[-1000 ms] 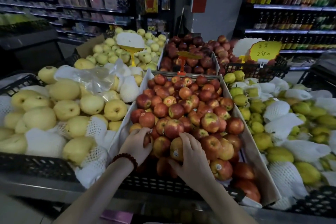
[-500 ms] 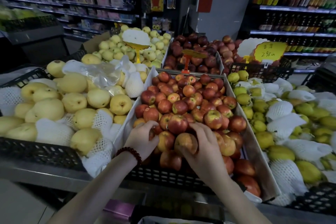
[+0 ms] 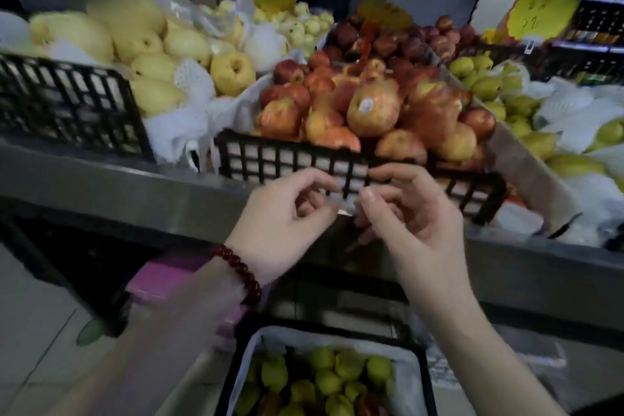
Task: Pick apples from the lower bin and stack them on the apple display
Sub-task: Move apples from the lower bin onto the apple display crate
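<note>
The apple display [image 3: 290, 159] is a black lattice crate heaped with red-yellow apples [image 3: 373, 108] on the steel counter. Both my hands hover in front of its front wall, below the fruit. My left hand [image 3: 283, 223], with a dark red bead bracelet at the wrist, has loosely curled fingers and holds nothing. My right hand [image 3: 408, 216] is likewise empty, fingers apart. The lower bin [image 3: 423, 378], a black crate lined in white, sits on the floor beneath my arms; it holds mostly green fruit with a few reddish ones.
A crate of yellow pears [image 3: 67, 101] in foam nets stands left of the apples. Green pears [image 3: 499, 88] with white netting lie to the right. A pink box [image 3: 162, 277] sits under the steel counter edge [image 3: 101, 179]. Shelves fill the background.
Both hands came off the apple pile and pulled back below the crate's front wall, empty. My head dropped and tilted down, bringing the lower bin into view.
</note>
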### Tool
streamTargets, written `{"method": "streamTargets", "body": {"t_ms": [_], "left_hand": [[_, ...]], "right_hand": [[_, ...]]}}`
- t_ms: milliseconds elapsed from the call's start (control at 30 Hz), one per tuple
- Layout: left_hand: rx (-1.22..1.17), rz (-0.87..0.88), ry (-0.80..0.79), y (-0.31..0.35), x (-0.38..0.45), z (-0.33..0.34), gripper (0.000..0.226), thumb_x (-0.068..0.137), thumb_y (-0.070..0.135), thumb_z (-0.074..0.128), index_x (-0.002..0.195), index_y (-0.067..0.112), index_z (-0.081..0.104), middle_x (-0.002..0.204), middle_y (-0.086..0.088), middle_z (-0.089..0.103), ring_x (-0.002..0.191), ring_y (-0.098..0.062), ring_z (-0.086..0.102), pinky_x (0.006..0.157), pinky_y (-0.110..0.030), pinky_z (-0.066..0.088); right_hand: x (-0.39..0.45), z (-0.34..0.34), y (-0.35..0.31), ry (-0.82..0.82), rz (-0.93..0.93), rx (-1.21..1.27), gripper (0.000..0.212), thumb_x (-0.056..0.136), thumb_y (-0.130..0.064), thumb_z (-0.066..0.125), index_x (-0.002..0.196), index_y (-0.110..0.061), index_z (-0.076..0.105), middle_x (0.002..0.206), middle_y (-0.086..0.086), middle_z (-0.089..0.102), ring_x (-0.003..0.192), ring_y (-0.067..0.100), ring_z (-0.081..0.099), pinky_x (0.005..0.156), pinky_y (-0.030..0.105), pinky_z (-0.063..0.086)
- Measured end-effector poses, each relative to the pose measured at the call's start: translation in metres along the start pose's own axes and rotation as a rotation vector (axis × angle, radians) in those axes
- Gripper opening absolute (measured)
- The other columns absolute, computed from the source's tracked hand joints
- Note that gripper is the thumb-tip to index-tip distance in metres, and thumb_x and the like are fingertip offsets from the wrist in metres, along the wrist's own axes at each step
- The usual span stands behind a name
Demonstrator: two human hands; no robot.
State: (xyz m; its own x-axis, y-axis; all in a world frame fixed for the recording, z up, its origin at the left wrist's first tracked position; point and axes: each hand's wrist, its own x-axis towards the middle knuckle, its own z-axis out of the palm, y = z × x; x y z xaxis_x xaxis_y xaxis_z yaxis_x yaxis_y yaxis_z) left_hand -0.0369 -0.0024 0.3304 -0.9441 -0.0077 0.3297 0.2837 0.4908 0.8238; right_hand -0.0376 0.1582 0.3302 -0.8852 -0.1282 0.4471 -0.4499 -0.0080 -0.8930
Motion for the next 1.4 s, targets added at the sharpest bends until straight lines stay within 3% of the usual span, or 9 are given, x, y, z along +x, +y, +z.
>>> {"method": "streamTargets", "body": {"t_ms": [233,367,433,633,767,900,1033,1200,1400], "left_hand": [[0.131,-0.096,-0.14,-0.119,-0.088,0.065,0.011,0.083,0.02,0.063,0.089,0.023,0.071,0.079,0.0,0.071,0.068,-0.016,0.062,0.064,-0.021,0.048],[0.132,-0.196,-0.205,-0.185,-0.133,0.113,0.01,0.083,0.021,0.062,0.088,0.024,0.07,0.067,0.007,0.063,0.063,-0.01,0.059,0.061,-0.028,0.051],[0.151,-0.23,-0.235,-0.21,-0.149,0.133,0.009,0.083,0.022,0.062,0.087,0.024,0.07,0.064,0.008,0.06,0.056,-0.002,0.053,0.053,-0.018,0.046],[0.201,-0.326,-0.301,-0.245,-0.176,0.162,0.012,0.083,0.02,0.06,0.085,0.024,0.071,0.072,0.01,0.062,0.054,0.008,0.053,0.052,-0.005,0.039],[0.2,-0.371,-0.382,-0.251,-0.18,0.178,0.013,0.081,0.021,0.061,0.09,0.023,0.071,0.077,0.013,0.062,0.065,-0.002,0.054,0.071,-0.018,0.044],[0.393,-0.419,-0.711,-0.272,-0.2,0.225,0.026,0.081,0.034,0.064,0.104,0.02,0.067,0.101,-0.003,0.066,0.094,-0.018,0.06,0.075,-0.019,0.046],[0.724,-0.556,-1.119,-0.299,-0.235,0.262,0.066,0.074,0.063,0.057,0.13,0.028,0.048,0.136,-0.009,0.052,0.122,-0.03,0.051,0.102,-0.042,0.043],[0.747,-0.64,-0.994,-0.305,-0.249,0.274,0.068,0.067,0.063,0.062,0.127,0.035,0.049,0.134,-0.009,0.045,0.121,-0.034,0.049,0.098,-0.042,0.046],[0.532,-0.535,-0.831,-0.307,-0.24,0.255,0.046,0.054,0.054,0.069,0.087,0.024,0.063,0.101,-0.005,0.066,0.093,-0.021,0.061,0.073,-0.031,0.051]], "right_hand": [[-0.109,-0.003,0.122,-0.034,0.068,-0.012,0.015,0.089,-0.006,0.063,0.103,-0.002,0.06,0.078,0.025,0.063,0.061,0.013,0.059,0.053,0.019,0.05],[-0.162,-0.013,0.189,-0.019,0.164,-0.07,0.017,0.084,-0.019,0.066,0.1,-0.014,0.062,0.077,0.017,0.064,0.063,0.029,0.057,0.055,0.033,0.053],[-0.183,-0.018,0.213,-0.017,0.2,-0.085,0.016,0.084,-0.02,0.066,0.099,-0.016,0.063,0.077,0.018,0.063,0.067,0.039,0.056,0.055,0.046,0.051],[-0.222,-0.035,0.252,-0.012,0.304,-0.145,0.014,0.086,-0.008,0.068,0.097,-0.015,0.064,0.078,0.016,0.066,0.066,0.03,0.056,0.059,0.051,0.049],[-0.235,-0.049,0.263,0.001,0.354,-0.149,0.014,0.085,-0.009,0.068,0.096,-0.017,0.064,0.078,0.009,0.066,0.062,0.013,0.055,0.06,0.037,0.049],[-0.254,-0.068,0.276,0.042,0.447,-0.114,0.015,0.086,-0.01,0.068,0.098,-0.015,0.063,0.072,0.004,0.061,0.066,0.015,0.052,0.062,0.04,0.046],[-0.283,-0.086,0.297,0.034,0.531,-0.195,0.018,0.083,-0.015,0.073,0.097,-0.017,0.062,0.075,0.007,0.061,0.065,0.009,0.055,0.056,0.011,0.044],[-0.321,-0.092,0.335,-0.013,0.651,-0.501,0.024,0.076,-0.024,0.078,0.091,-0.021,0.059,0.072,-0.005,0.063,0.068,0.015,0.059,0.057,0.008,0.043],[-0.344,-0.077,0.364,-0.09,0.568,-0.772,0.048,0.071,-0.043,0.077,0.105,-0.018,0.053,0.093,-0.002,0.058,0.086,0.019,0.056,0.064,0.017,0.04]]}}
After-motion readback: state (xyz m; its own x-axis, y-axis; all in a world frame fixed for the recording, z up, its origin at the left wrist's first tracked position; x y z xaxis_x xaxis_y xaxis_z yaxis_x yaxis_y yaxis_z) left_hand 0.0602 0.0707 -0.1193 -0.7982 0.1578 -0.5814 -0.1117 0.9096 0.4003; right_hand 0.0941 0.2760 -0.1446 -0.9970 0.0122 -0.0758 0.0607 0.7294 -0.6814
